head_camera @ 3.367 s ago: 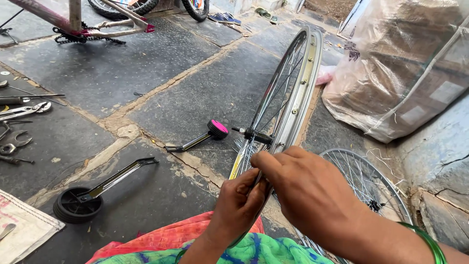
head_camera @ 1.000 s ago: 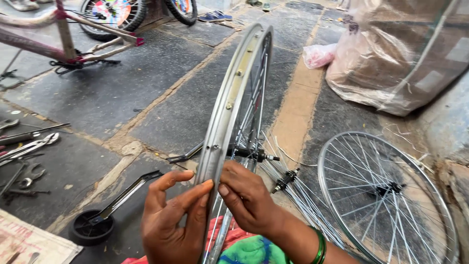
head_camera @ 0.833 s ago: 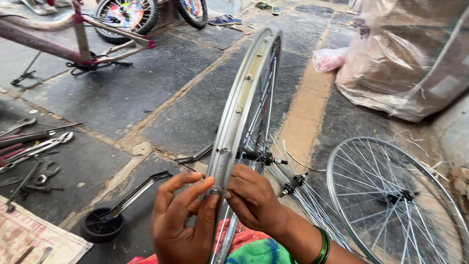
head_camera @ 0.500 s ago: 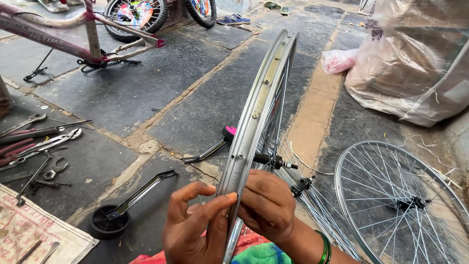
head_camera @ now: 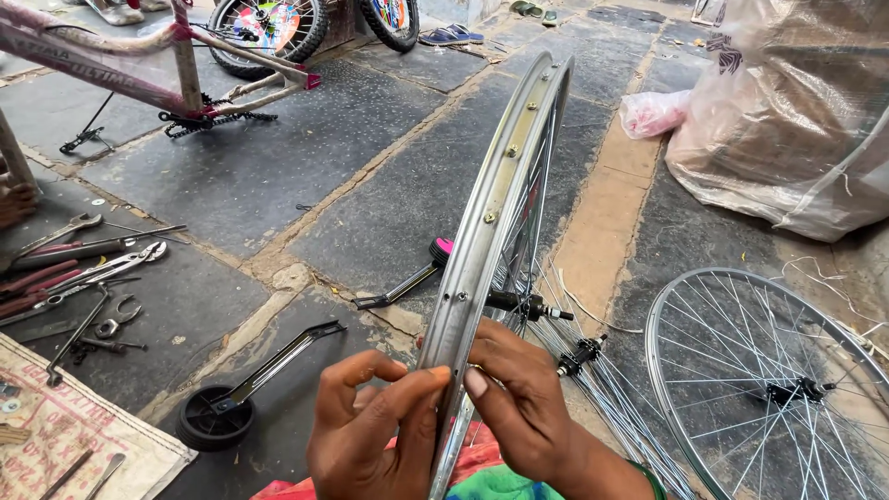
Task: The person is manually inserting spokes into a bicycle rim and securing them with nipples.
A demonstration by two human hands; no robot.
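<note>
An upright silver bicycle wheel rim [head_camera: 505, 176] with spokes and a black hub axle [head_camera: 523, 304] stands edge-on in front of me. My left hand [head_camera: 370, 431] grips the rim's near edge from the left, thumb and fingers pinching it. From the right, my right hand [head_camera: 519, 398] holds the same part of the rim, thumb pressed on the metal. A green bangle [head_camera: 648, 477] sits on my right wrist.
A second spoked wheel [head_camera: 773, 389] lies flat at right beside loose spokes and a hub [head_camera: 583, 352]. Two training-wheel brackets [head_camera: 250, 389] [head_camera: 407, 282] lie on the stone floor. Wrenches and pliers [head_camera: 83, 268] are at left, a pink bicycle frame [head_camera: 139, 65] behind, plastic bags [head_camera: 787, 111] at right.
Over the last second the rim has stayed upright in both hands. My view has drifted so the rim and hands sit further right, and my left thumb has closed onto the rim.
</note>
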